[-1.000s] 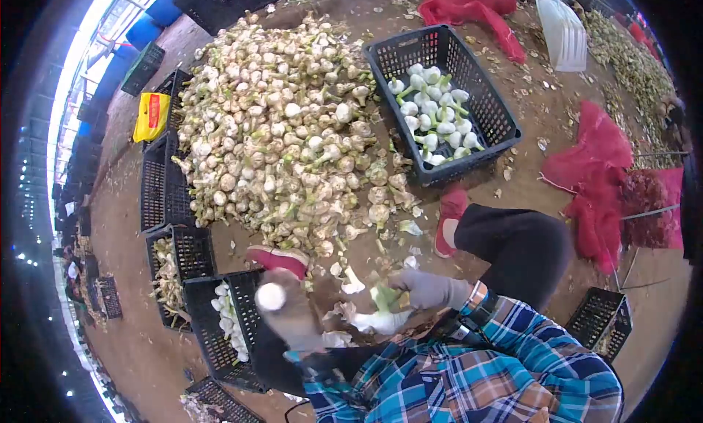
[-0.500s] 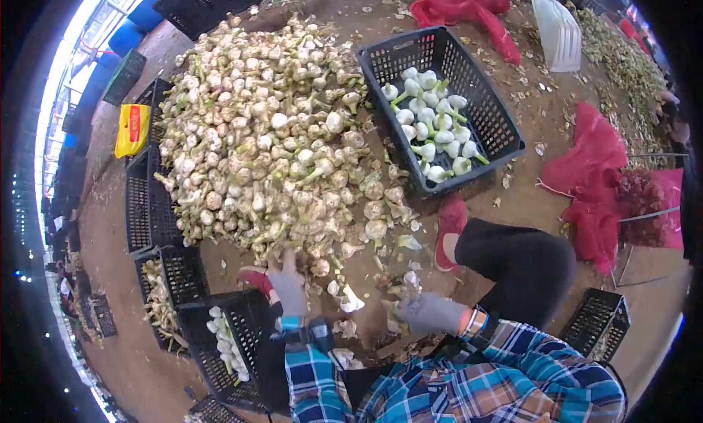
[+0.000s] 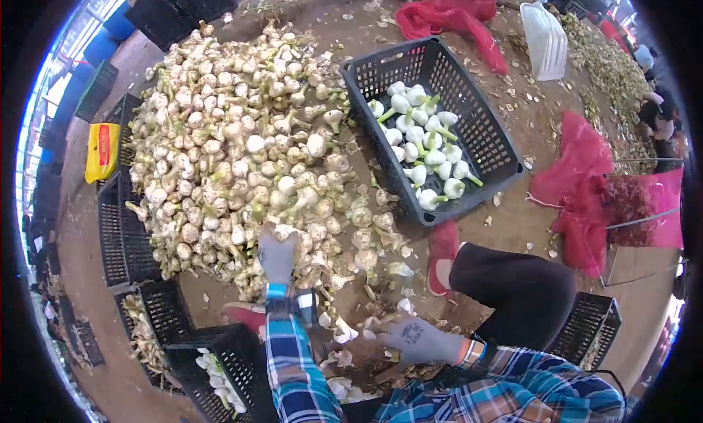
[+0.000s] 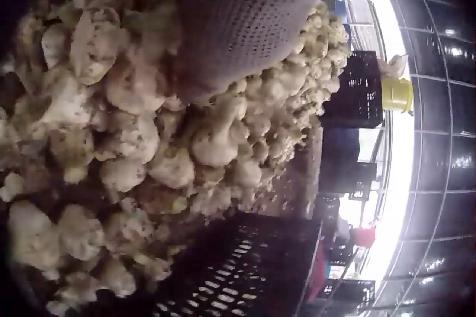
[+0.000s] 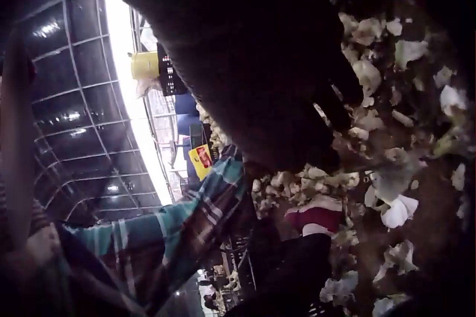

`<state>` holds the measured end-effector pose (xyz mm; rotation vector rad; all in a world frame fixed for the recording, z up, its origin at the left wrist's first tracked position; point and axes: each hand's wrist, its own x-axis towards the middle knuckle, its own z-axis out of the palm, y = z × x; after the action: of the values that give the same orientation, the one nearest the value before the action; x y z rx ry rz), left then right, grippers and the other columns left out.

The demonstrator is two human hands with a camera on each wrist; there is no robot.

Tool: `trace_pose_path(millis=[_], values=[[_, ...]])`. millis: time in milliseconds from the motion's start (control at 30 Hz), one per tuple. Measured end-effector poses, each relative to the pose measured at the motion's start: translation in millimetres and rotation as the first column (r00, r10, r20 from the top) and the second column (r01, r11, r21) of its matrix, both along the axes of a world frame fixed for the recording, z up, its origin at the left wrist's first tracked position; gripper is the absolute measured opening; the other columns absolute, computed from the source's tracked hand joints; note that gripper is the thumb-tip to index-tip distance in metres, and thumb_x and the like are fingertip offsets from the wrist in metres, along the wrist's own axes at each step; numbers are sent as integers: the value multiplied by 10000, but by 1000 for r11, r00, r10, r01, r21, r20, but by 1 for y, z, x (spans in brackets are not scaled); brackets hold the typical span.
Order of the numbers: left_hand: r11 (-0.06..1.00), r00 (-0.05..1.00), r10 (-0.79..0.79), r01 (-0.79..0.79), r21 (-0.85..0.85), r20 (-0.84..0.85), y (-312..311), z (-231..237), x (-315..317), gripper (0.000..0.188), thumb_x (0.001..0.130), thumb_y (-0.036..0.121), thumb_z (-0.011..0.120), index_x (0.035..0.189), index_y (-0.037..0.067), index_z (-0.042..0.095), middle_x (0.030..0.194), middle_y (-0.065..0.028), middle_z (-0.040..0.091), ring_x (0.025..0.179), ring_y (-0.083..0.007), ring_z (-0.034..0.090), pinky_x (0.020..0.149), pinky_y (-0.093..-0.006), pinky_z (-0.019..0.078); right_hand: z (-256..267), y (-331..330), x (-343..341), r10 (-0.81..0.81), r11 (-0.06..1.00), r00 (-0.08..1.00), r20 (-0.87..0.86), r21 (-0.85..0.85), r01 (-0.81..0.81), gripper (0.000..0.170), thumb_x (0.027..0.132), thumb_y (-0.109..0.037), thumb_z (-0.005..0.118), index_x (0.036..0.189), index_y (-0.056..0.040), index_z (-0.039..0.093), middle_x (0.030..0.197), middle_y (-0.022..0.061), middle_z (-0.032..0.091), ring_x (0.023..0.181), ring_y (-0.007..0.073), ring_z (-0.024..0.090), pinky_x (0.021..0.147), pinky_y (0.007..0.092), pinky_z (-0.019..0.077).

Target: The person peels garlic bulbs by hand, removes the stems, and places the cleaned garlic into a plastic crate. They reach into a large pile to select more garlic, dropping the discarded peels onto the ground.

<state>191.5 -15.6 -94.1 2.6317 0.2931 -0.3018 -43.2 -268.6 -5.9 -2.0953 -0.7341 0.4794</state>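
A large heap of untrimmed garlic (image 3: pixel 220 137) covers the floor in front of me. My gloved left hand (image 3: pixel 278 258) reaches onto its near edge, a pale garlic bulb (image 3: pixel 282 231) right at the fingertips. In the left wrist view the knitted glove (image 4: pixel 245 31) hangs over the bulbs, its fingertips out of sight. My gloved right hand (image 3: pixel 421 340) is low before my body, fingers pointing left over scattered skins (image 3: pixel 340 361); I cannot tell whether it holds anything. Between the hands lies a white garlic piece (image 3: pixel 344 331). The right wrist view shows this hand (image 5: pixel 245 64) as a dark shape.
Beyond my right foot, a black crate (image 3: pixel 476 192) contains clean white garlic with short stems (image 3: pixel 425 141). Several crates line the left side, one with white garlic (image 3: pixel 220 383). Red mesh bags (image 3: pixel 578 196) and a white plastic scoop (image 3: pixel 544 42) lie at right.
The garlic with a green stem has left my right hand, and the white bulb has left my left hand. My left hand has swung from beside the left crate forward onto the heap.
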Motion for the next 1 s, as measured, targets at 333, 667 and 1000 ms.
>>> trace_pose_path(millis=[333,667,1000], values=[[430,974,225,-81,-899,20,-13,134,-167,604,739,-3,695,1280,-12,429,1172,-120,518,1029,-188,564,887,-302,492,48,7,-6,-235,971,849,-474,-72,228,485,937,-350,567,1287,-20,500,1156,127,602,1081,311,572,930,409,445],[783,886,-148,377,-494,440,-81,167,-263,547,618,19,799,1126,60,599,1195,-139,558,1078,-295,574,886,-373,508,67,-5,-11,-372,670,616,-695,258,696,332,964,-301,569,1076,10,585,906,21,609,811,93,499,703,275,458],[814,869,-229,418,-402,439,-83,176,-269,511,618,46,796,1101,75,632,1202,-143,559,1067,-326,587,872,-390,520,69,-27,-7,-264,818,630,-730,177,547,363,952,-353,570,895,0,631,732,23,600,640,91,529,576,273,446]])
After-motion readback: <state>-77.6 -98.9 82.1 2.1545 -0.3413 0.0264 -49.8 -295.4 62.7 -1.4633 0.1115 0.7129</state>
